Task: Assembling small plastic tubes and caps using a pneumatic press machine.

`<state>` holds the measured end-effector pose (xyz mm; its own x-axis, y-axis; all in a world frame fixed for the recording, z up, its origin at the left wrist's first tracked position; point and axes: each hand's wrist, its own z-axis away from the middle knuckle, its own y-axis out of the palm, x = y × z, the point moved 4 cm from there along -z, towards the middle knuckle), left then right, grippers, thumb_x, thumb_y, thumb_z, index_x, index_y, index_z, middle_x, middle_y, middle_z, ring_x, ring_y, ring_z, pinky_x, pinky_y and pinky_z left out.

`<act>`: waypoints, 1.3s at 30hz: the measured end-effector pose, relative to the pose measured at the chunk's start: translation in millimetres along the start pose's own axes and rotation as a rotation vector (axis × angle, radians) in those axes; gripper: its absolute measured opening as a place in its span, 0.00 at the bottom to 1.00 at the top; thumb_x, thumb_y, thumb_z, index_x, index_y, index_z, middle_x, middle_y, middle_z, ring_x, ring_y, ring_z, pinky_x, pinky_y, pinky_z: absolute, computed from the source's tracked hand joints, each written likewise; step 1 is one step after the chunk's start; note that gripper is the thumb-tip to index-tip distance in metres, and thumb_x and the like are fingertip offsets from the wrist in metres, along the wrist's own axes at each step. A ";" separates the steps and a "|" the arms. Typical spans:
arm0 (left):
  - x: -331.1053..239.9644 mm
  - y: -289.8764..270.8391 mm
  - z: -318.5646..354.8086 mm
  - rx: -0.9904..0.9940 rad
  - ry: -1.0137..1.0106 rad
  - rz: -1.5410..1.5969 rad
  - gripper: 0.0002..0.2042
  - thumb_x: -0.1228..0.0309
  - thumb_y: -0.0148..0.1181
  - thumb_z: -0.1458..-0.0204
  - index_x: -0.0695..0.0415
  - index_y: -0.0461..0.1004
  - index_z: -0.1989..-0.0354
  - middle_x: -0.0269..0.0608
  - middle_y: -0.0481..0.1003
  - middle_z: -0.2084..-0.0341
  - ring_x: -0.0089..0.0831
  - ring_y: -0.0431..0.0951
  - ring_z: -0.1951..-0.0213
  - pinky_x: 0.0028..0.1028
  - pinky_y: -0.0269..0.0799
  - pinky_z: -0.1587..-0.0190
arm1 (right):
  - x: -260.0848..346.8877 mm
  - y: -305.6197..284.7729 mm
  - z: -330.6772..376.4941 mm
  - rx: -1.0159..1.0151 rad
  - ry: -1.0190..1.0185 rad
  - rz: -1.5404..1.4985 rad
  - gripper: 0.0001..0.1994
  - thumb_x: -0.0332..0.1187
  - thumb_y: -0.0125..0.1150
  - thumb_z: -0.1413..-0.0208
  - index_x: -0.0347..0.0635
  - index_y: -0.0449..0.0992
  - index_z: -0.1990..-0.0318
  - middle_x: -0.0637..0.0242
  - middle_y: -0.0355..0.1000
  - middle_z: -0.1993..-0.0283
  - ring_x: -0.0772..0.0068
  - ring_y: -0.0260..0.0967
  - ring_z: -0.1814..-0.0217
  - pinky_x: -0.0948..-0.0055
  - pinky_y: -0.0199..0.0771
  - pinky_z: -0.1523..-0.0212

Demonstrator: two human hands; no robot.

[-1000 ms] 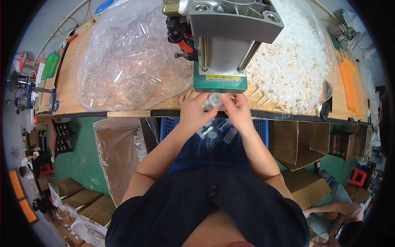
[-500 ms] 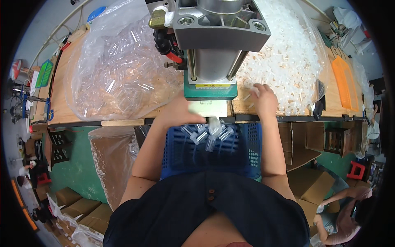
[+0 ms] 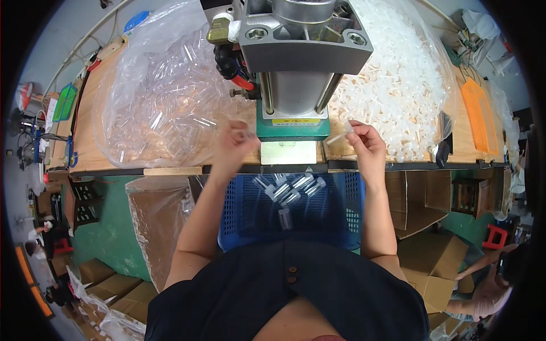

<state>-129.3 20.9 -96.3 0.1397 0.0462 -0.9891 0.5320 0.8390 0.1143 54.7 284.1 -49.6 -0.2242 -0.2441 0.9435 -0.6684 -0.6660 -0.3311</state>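
Observation:
My right hand (image 3: 368, 149) is pinched on a small white plastic stem piece (image 3: 341, 137), just right of the press. Beyond that hand spreads a large heap of similar white pieces (image 3: 398, 85). My left hand (image 3: 232, 149) is smeared by motion at the near edge of a pile of clear plastic tubes (image 3: 165, 108); a clear glint shows by its fingertips, but its grip is unclear. Between my hands stands the pneumatic press (image 3: 293, 94), with a pale plate (image 3: 289, 153) under its green block. Several clear tubes (image 3: 290, 197) lie in the blue basket below.
The blue basket (image 3: 227, 219) sits under the table edge (image 3: 176, 170). Cardboard boxes (image 3: 435, 256) stand at right, and a plastic-lined carton (image 3: 153, 219) at left. An orange tray (image 3: 476, 116) lies on the right of the table. A person (image 3: 489, 290) is at lower right.
My left hand has moved from the press plate left to the clear tubes. A clear piece has dropped into the basket. My right hand has taken a white stem piece from the heap.

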 end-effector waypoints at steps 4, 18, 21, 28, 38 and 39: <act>-9.5 62.8 42.5 0.144 -0.011 0.421 0.21 0.88 0.60 0.56 0.60 0.64 0.53 0.40 0.73 0.58 0.29 0.75 0.56 0.27 0.72 0.50 | 21.8 50.0 30.1 0.145 -0.054 -0.714 0.05 0.19 0.59 0.47 0.39 0.73 0.64 0.65 0.72 0.52 0.79 0.71 0.59 0.77 0.72 0.56; -25.2 90.2 20.2 0.184 0.368 -0.651 0.18 0.69 0.69 0.60 0.58 0.76 0.58 0.46 0.78 0.61 0.40 0.77 0.58 0.34 0.70 0.53 | 43.5 41.3 47.0 0.015 -0.492 -0.010 0.11 0.25 0.63 0.49 0.38 0.77 0.57 0.53 0.71 0.49 0.59 0.73 0.52 0.71 0.73 0.53; -5.8 75.0 6.3 0.085 0.320 -0.717 0.21 0.61 0.69 0.62 0.49 0.76 0.56 0.40 0.73 0.55 0.43 0.69 0.50 0.44 0.56 0.47 | 22.3 9.3 30.2 -0.048 -0.362 0.242 0.08 0.26 0.58 0.44 0.37 0.75 0.58 0.58 0.73 0.56 0.69 0.72 0.60 0.74 0.73 0.59; 20.8 64.3 -9.4 0.038 0.182 -0.635 0.22 0.58 0.69 0.63 0.49 0.77 0.57 0.42 0.71 0.51 0.45 0.63 0.45 0.45 0.53 0.46 | -18.0 -6.9 3.3 -0.051 -0.040 1.002 0.17 0.46 0.49 0.38 0.42 0.69 0.53 0.51 0.74 0.63 0.47 0.74 0.64 0.53 0.72 0.65; -52.0 -87.3 -13.8 -0.096 -0.411 -1.612 0.20 0.59 0.63 0.59 0.63 0.77 0.63 0.55 0.77 0.60 0.49 0.74 0.51 0.40 0.69 0.48 | -34.7 -14.4 2.0 0.062 0.039 -0.071 0.04 0.29 0.54 0.40 0.40 0.67 0.62 0.71 0.67 0.70 0.81 0.67 0.69 0.79 0.72 0.66; -47.0 -96.0 -13.1 -0.097 -0.462 -1.622 0.17 0.60 0.62 0.58 0.63 0.78 0.66 0.54 0.78 0.63 0.48 0.75 0.53 0.39 0.70 0.50 | -20.7 -5.3 4.4 0.089 0.030 -0.207 0.04 0.26 0.55 0.41 0.41 0.67 0.61 0.73 0.67 0.68 0.81 0.68 0.67 0.81 0.72 0.64</act>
<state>-197.8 -54.7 -62.1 -0.2359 -0.9711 0.0372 0.3149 -0.1126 -0.9424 66.0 289.6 -67.4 -0.1104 -0.0759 0.9910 -0.6377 -0.7594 -0.1292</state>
